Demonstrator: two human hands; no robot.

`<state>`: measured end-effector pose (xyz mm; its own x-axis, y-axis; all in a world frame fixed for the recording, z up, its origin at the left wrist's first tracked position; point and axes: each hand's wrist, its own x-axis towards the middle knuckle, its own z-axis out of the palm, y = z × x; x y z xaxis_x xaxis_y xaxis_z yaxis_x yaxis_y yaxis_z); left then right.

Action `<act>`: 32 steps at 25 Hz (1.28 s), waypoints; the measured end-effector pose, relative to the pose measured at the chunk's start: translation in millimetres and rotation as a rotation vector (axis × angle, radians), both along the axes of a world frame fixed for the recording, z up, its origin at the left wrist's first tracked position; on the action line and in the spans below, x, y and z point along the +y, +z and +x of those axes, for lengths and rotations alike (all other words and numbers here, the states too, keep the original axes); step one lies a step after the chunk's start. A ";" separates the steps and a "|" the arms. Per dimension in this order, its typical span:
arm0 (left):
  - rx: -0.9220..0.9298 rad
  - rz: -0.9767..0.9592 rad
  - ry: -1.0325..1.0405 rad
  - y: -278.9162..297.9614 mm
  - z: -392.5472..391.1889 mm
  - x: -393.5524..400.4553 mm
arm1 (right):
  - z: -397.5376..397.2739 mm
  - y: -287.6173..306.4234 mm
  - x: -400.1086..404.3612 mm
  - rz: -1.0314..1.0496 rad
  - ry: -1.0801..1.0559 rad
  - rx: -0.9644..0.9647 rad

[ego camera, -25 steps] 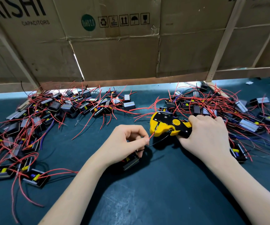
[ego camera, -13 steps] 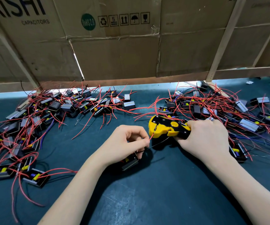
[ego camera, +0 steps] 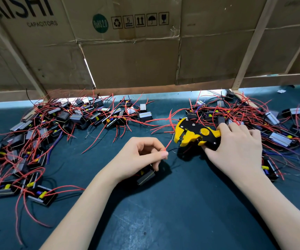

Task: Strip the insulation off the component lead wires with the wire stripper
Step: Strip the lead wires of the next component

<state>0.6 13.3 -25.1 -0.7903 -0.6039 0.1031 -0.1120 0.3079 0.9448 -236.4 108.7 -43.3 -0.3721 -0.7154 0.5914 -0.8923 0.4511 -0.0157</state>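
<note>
Left hand is pinching a red lead wire between thumb and forefinger, its component lying beneath the palm. Right hand is gripping the wire stripper, whose head is gaping toward the lead. Wire tip is pointing up and right at the stripper, just short of it. Both are resting over a dark green mat; cardboard sheets are standing behind the stripper.

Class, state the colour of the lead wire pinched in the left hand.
Red lead wire, seen best in the head view.
</note>
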 end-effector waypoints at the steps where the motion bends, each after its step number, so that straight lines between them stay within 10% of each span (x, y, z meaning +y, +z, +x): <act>1: 0.012 -0.009 0.009 -0.1 -0.4 0.2 | 0.8 0.3 0.1 0.006 -0.002 0.001; 32: -0.056 -0.086 0.098 0.4 -0.8 1.1 | 8.6 11.1 6.2 0.024 0.047 -0.083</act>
